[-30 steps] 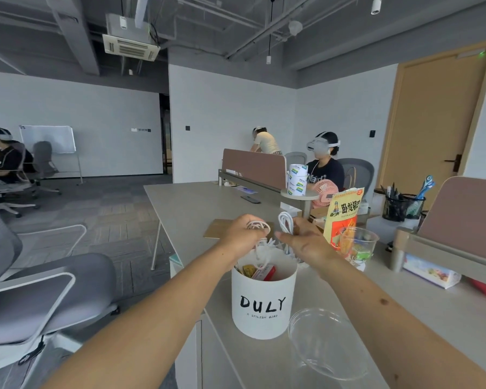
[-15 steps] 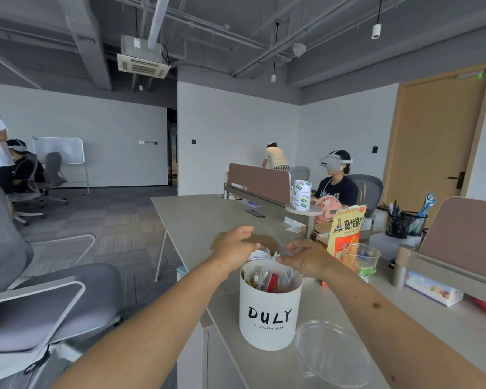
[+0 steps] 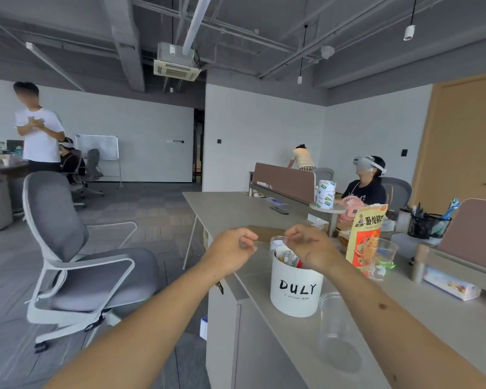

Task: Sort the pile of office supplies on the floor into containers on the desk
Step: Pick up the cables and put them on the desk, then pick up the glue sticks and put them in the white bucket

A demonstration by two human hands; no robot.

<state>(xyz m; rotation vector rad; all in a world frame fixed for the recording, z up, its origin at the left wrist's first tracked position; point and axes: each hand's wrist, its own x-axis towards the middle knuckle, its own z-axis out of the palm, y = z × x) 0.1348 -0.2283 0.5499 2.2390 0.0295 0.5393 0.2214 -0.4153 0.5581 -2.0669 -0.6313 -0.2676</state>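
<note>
Chair [image 3: 76, 248] stands left of the counter [image 3: 230, 209]. A snack bag [image 3: 368, 234] rises behind the white tub [image 3: 295, 290], where supplies [image 3: 282, 255] sit partly hidden by the right hand [image 3: 310, 248]. Both hands are loosely curled, seemingly empty. The cables held a second ago are gone, and the left hand [image 3: 230, 251] has drifted off the tub. One tub, three clear cups [image 3: 337, 327].

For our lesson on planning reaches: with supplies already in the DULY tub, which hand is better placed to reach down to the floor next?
Left, probably. The left hand hovers at the floor-side edge of the desk, apparently empty; the right hand is above the DULY tub, further inboard.
</note>
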